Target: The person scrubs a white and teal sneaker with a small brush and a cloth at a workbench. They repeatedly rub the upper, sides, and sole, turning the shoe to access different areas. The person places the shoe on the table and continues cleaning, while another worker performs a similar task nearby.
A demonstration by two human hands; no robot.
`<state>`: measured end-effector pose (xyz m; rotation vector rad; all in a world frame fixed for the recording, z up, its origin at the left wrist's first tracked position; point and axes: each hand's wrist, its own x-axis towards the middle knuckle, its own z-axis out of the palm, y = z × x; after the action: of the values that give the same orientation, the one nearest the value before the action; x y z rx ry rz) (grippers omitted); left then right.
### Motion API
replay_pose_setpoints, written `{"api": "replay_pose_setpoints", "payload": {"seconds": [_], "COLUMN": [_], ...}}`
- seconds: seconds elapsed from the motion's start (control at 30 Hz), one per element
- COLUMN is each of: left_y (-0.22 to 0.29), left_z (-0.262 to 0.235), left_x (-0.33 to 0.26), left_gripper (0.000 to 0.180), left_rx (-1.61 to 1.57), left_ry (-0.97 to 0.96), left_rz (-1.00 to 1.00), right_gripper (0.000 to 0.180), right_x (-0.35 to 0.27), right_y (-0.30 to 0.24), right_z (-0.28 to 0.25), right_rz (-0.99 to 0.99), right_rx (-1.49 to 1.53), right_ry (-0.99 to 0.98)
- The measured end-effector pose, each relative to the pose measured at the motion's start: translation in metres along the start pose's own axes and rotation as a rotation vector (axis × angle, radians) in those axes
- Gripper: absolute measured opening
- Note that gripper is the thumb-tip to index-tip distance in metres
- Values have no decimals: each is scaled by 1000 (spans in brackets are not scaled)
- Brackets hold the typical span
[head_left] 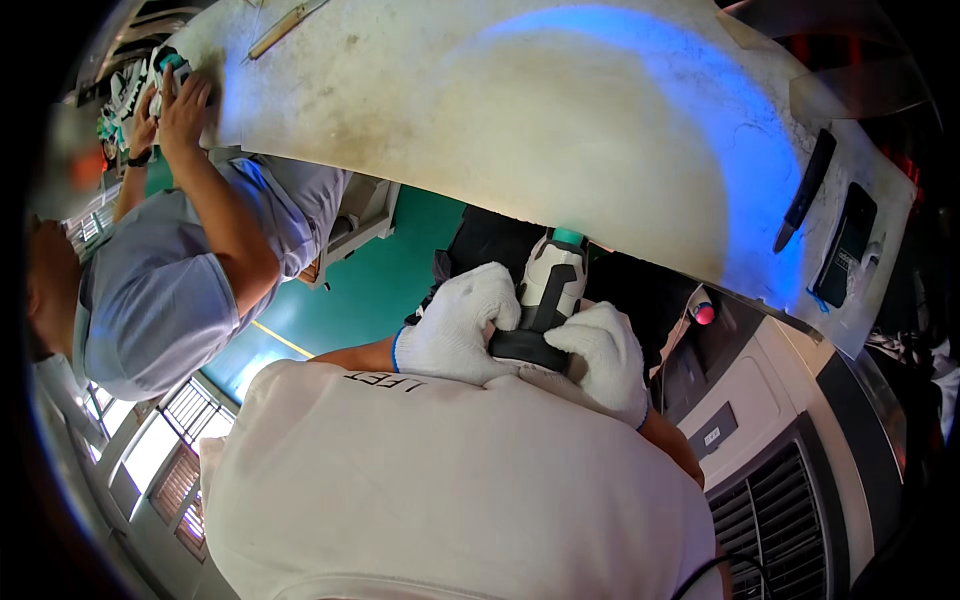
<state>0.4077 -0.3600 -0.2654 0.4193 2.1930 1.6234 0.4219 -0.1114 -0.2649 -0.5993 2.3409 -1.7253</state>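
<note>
In front of my chest, at the table's near edge, I hold a white and black shoe [553,284]. Its teal end points toward the table, and its rounded black end [530,348] lies close to my shirt. My left hand [455,322], in a white knit glove with a blue cuff edge, closes on the shoe's left side. From the right, my right hand [608,358], gloved in white too, grips the black end with bent fingers. Both thumbs sit near that black end. The shoe's underside is hidden.
A pale worktable [420,110] stretches ahead under bluish light. On its right lie a black-handled knife [806,192] and a dark phone [848,240]. A wooden-handled tool [285,30] rests at the far left. A co-worker [185,290] at left handles another shoe [170,68].
</note>
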Motion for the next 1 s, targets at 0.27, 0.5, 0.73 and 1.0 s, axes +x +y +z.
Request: {"api": "replay_pose_setpoints", "payload": {"seconds": [0.27, 0.5, 0.73, 1.0], "left_y": [13, -11, 80, 88], "left_z": [-13, 0, -2, 0], "left_x": [5, 9, -1, 39], "left_gripper": [90, 119, 107, 136], "left_rx": [123, -93, 64, 244], "left_ry": [37, -53, 170, 160], "left_rz": [-151, 25, 673, 781], "right_gripper": [74, 131, 121, 166], "right_x": [2, 3, 6, 0], "right_y": [-36, -10, -126, -65], "right_z": [-5, 17, -10, -55], "right_rz": [345, 549, 293, 63], "right_rx": [-273, 371, 370, 271], "right_ry": [-60, 16, 103, 52]}}
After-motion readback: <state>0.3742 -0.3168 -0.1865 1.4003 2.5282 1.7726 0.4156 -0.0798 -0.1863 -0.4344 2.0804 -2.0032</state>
